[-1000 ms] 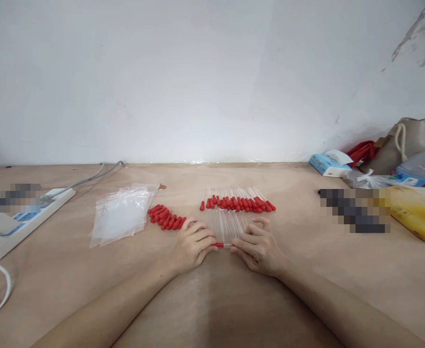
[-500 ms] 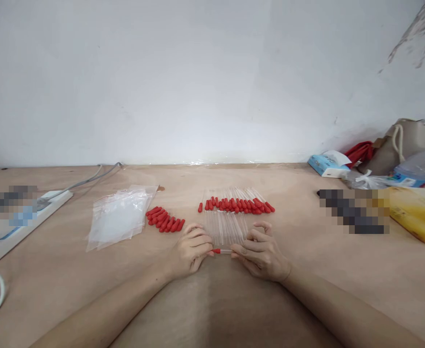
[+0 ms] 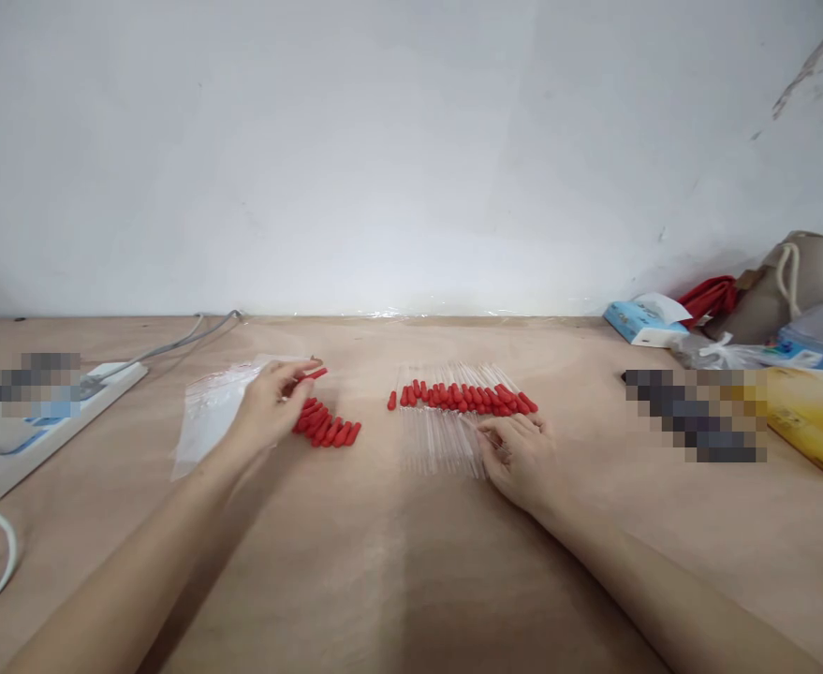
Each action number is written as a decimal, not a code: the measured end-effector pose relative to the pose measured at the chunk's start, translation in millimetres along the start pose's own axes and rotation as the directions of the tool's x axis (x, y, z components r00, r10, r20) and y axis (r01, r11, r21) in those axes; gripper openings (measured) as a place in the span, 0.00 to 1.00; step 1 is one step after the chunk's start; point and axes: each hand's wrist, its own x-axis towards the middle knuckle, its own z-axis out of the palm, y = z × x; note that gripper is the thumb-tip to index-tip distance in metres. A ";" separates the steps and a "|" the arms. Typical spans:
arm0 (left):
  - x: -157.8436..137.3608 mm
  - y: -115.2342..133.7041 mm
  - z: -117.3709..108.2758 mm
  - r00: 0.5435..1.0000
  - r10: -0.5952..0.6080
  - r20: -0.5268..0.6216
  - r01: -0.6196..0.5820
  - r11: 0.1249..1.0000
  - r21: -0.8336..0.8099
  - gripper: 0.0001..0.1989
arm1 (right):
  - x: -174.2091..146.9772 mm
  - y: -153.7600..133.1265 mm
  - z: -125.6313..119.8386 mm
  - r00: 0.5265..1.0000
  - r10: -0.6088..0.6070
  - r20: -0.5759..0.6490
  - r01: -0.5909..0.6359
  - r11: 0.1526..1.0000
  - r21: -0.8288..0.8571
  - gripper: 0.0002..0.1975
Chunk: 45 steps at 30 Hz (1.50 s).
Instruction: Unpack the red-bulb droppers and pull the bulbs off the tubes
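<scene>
My left hand (image 3: 271, 402) is raised over the left side, with its thumb and fingers closed on a red rubber bulb (image 3: 316, 373). Just below it lies a small pile of loose red bulbs (image 3: 327, 431). On the right, the fingertips of my right hand (image 3: 521, 457) pinch the end of a thin clear dropper tube (image 3: 468, 423). Under and beside those fingers are bare clear tubes (image 3: 432, 445), laid side by side. Beyond them, a row of red bulbs (image 3: 463, 398) is fitted on clear tubes pointing toward the wall.
Clear zip bags (image 3: 207, 412) lie partly under my left forearm and hand. A white power strip (image 3: 112, 379) with cables is at far left. To the right are a blue tissue pack (image 3: 646, 321), a yellow packet (image 3: 811, 412), a tied plastic bag and a blurred dark object.
My hands have parted from the bulb and tube held together at the front. The left moved up and left to the bulb pile; the right moved up to the tubes.
</scene>
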 end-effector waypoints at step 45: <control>-26.9 36.2 51.4 0.953 0.290 0.092 -0.304 0.906 0.293 0.08 | 1.6 10.1 3.1 0.996 0.004 -0.093 0.015 0.977 0.211 0.14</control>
